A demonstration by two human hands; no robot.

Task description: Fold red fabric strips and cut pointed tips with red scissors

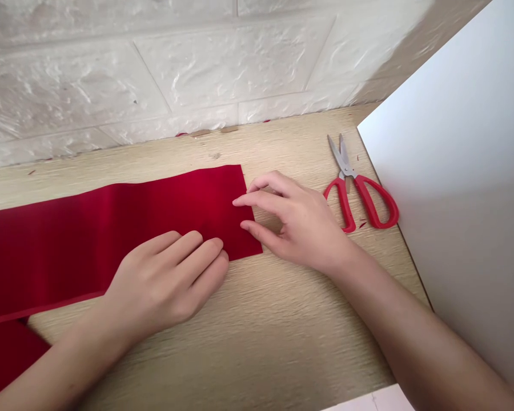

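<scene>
A wide strip of deep red fabric [81,234] runs from the left edge to a straight-cut end near the middle. My left hand [171,279] is closed over its lower edge, fingers curled and together on the cloth; the thumb is hidden. At the cut end, my right hand [291,220] has thumb and fingers apart, the fingertips just over the fabric, with nothing visible between them. Scissors [346,177] with red handles lie to the right of that hand, blades slightly parted and pointing at the wall.
More red fabric [8,359] lies at the lower left. A white textured brick-pattern wall [223,63] stands behind the pale wooden tabletop [248,342]. On the right rises a smooth white panel [462,171]. Small red scraps lie about, and a white edge [368,402] shows at the bottom.
</scene>
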